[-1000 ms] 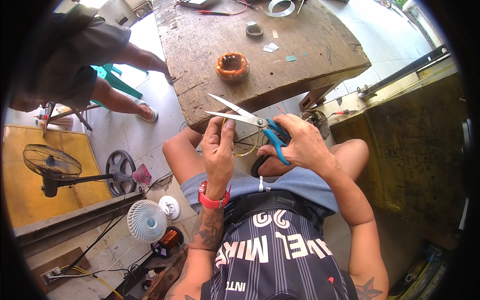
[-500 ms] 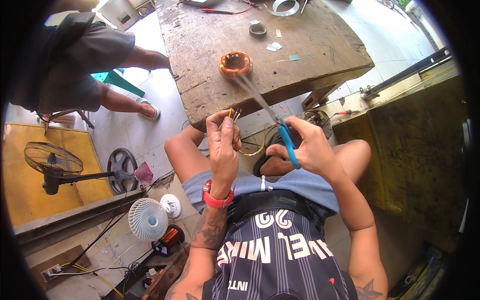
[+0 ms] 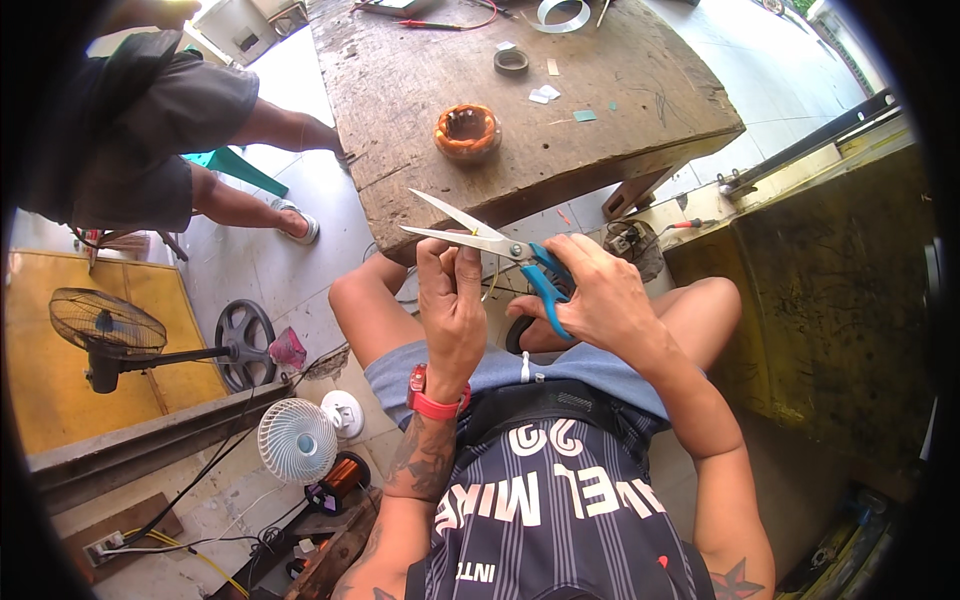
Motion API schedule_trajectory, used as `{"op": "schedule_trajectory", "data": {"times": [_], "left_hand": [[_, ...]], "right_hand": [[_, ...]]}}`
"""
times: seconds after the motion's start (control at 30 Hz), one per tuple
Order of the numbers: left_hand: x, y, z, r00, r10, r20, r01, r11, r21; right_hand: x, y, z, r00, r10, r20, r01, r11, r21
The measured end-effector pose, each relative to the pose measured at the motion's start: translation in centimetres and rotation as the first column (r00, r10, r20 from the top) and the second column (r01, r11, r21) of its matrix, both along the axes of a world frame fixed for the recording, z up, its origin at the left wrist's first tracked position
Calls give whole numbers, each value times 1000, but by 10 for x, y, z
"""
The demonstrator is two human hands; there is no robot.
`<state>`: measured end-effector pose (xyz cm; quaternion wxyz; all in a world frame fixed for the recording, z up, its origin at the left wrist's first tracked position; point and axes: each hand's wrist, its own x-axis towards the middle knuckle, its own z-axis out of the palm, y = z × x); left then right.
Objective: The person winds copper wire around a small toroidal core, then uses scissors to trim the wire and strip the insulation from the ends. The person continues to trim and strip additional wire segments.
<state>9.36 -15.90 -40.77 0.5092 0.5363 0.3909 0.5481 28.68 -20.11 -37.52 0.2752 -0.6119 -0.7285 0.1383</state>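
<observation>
My right hand (image 3: 612, 300) grips a pair of scissors (image 3: 543, 283) by its blue handles. Their blades are spread and point left, just over the fingertips of my left hand (image 3: 448, 315). That hand is closed in a pinch on thin insulated wires (image 3: 491, 287). One yellow wire end shows between the blades; the other ends are mostly hidden by the blades and fingers. Ahead of my hands, a ring-shaped motor stator (image 3: 467, 133) wound with orange-brown coils rests on the wooden table (image 3: 400, 165).
On the table lie a tape roll (image 3: 511, 62), small white and green pieces (image 3: 585, 116), a white strip coil (image 3: 563, 15) and a red test lead (image 3: 430, 24). Another person (image 3: 200, 140) stands at the left. Two fans (image 3: 297, 438) and a copper wire spool (image 3: 346, 473) are at lower left.
The scissors have swung left and down from near the stator to my left fingertips, with their blades now spread around the wire end. My left hand stays nearly in place.
</observation>
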Motion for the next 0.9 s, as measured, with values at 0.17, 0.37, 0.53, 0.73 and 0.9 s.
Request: {"op": "schedule_trajectory", "data": {"times": [0.17, 0.37, 0.53, 0.73, 0.9], "left_hand": [[-1, -1, 1, 1000, 2, 6, -2, 1000, -31], [-3, 0, 1, 999, 12, 42, -10, 998, -69], [-7, -1, -1, 991, -33, 130, 53, 987, -150], [-3, -4, 1, 995, -53, 89, 61, 994, -87], [-1, -5, 3, 997, -70, 41, 71, 997, -31]], "right_hand": [[-1, 6, -8, 999, 14, -37, -14, 1000, -1], [1, 4, 0, 998, -36, -59, 31, 996, -79], [3, 1, 14, 997, -77, -18, 77, 996, -35], [-2, -3, 12, 998, -41, 56, 48, 990, -133], [-1, -2, 5, 995, -39, 89, 44, 998, -53]]}}
